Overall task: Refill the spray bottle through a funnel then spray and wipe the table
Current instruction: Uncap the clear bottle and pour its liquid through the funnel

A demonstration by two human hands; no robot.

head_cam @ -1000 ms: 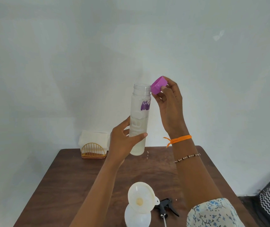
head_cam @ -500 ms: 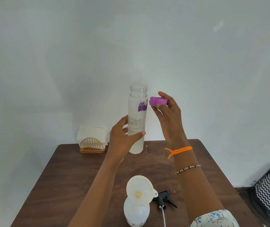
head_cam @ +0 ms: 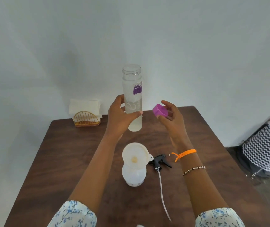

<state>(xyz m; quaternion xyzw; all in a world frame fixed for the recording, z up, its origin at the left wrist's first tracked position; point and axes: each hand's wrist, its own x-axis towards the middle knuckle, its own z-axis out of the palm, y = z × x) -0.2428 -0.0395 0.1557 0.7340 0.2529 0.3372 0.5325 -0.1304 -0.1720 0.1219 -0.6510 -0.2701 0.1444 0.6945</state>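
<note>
Fingers first: left hand point(head_cam: 121, 117) is wrapped round the lower body of the water bottle point(head_cam: 132, 97), thumb across the front, bottle upright and lifted off the table point(head_cam: 75, 161), above its far edge. Right hand point(head_cam: 172, 117) pinches the purple cap point(head_cam: 160, 110) between thumb and fingertips; remaining fingers loosely spread.

Change vs. half a second back: cap has dropped from beside the bottle's neck to level with its lower body and moved off to the right, now apart from the bottle. Bottle mouth is open, threads exposed. Reads as uncapping done, cap on its way to being set down.

Left to right on the table:
- napkin holder point(head_cam: 86, 119) with white tissues at the far left corner, untouched
- white funnel point(head_cam: 135, 156) seated in the mouth of the spray bottle point(head_cam: 134, 176), middle of the table toward the near edge, directly under the held bottle's line
- black trigger head point(head_cam: 159, 160) with its dip tube point(head_cam: 163, 192) lying flat just right of the spray bottle, tube trailing toward the near edge

Meaning: receiver is already prepped, source is open. Nothing poured yet by my read; liquid level in either bottle is hard to judge. Next likely: park the cap, tilt the bottle over the funnel. Funnel only sits in the neck, so pour slowly and steady it if it rocks.
</note>
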